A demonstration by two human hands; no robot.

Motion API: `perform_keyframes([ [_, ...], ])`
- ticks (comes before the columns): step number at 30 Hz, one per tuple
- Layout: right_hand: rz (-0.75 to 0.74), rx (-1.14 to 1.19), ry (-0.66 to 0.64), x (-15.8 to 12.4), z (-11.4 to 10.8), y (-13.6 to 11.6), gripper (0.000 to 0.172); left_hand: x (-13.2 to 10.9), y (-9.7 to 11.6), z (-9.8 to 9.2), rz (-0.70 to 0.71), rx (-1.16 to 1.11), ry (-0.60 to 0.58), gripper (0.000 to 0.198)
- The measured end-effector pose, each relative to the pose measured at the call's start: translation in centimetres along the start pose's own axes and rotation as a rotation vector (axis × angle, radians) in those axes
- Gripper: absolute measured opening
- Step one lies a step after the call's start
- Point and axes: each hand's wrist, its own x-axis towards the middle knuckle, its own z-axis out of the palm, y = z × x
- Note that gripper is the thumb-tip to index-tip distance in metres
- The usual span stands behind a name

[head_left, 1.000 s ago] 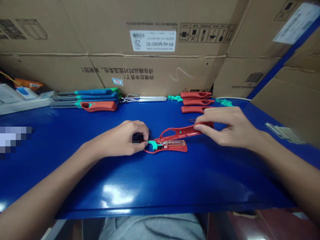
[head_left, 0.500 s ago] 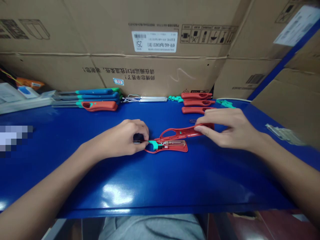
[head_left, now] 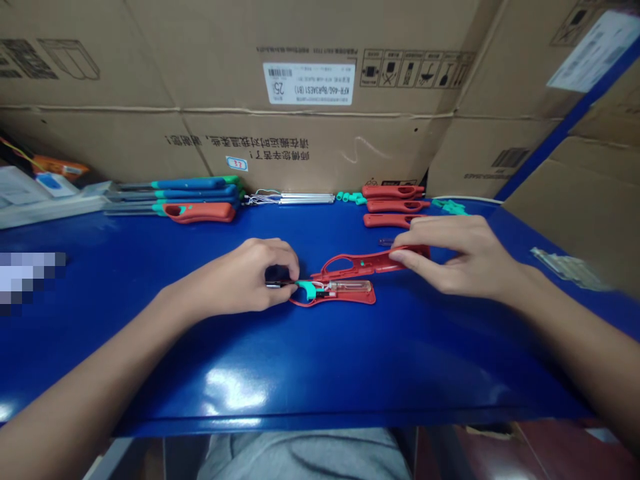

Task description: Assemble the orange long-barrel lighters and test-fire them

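On the blue table lies the lower half-shell of a red gas lighter (head_left: 369, 298). In it sit a green trigger (head_left: 309, 289), a clear fuel tank (head_left: 353, 287) and thin wires. My left hand (head_left: 265, 277) is closed in a pinch on the front end of this lighter, where a dark metal tube partly shows. The other red half-shell (head_left: 383, 263), tilted with its inner side towards me, is held by its rear end between thumb and fingers of my right hand (head_left: 457, 257). It is just behind the lower half; whether their front ends touch, I cannot tell.
Red lighter shells (head_left: 393, 220) stand at the back, beside small green parts (head_left: 453, 207) and metal tubes (head_left: 306, 198). Left of them is a stack of lighters with blue and red handles (head_left: 197, 194). Clear tanks (head_left: 567, 269) lie far right. Cardboard (head_left: 310, 167) walls the back.
The half-shell in my right hand has shifted very slightly to the right. My left hand keeps its pinch in nearly the same spot.
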Motion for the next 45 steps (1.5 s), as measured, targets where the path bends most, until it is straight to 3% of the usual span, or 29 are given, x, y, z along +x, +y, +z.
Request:
perform_keyframes([
  [18, 0.003, 0.016, -0.014, 0.1, -0.1, -0.1, 0.006, 0.3, 0.2, 0.5, -0.054, -0.031, -0.06, 0.008],
  [36, 0.004, 0.021, -0.026, 0.1, -0.2, -0.2, 0.007, 0.4, -1.0, 0.5, 0.009, -0.088, 0.07, 0.022],
  [45, 0.036, 0.008, -0.022, 0.3, -0.3, -0.4, 0.01, 0.1, 0.0, 0.2, 0.194, 0.265, 0.046, 0.027],
])
